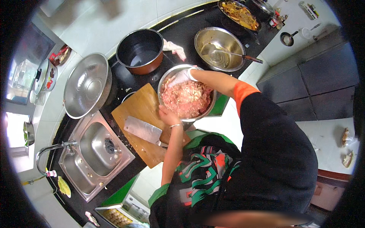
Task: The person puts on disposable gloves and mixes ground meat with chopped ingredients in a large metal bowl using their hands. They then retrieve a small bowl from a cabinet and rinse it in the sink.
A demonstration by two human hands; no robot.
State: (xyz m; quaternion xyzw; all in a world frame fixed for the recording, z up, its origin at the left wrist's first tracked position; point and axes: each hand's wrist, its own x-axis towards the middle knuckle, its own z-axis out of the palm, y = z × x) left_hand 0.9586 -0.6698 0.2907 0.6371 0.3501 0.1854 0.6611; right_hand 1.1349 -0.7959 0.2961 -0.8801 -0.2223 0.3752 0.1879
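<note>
A steel bowl (pixel 194 118) of pinkish ground meat (pixel 186 100), topped with pale chopped bits, stands at the counter's edge. In a clear plastic glove, my right hand (pixel 180 78) reaches into the bowl's far left side; its fingers are hidden against the meat. My left hand (pixel 169 116), bare with a bracelet at the wrist, grips the bowl's near left rim. Beneath that forearm lies a wooden cutting board (pixel 141 102), strewn with small scraps. A wide cleaver (pixel 142 130) rests flat on it, its handle partly behind my left forearm.
Left of the board are a double sink (pixel 102 146) with a curved faucet (pixel 53 146) and a large steel colander (pixel 86 85). Behind the bowl stand a dark pot (pixel 140 49), a crumpled cloth (pixel 174 49) and a steel basin (pixel 220 65) holding a ladle (pixel 243 56).
</note>
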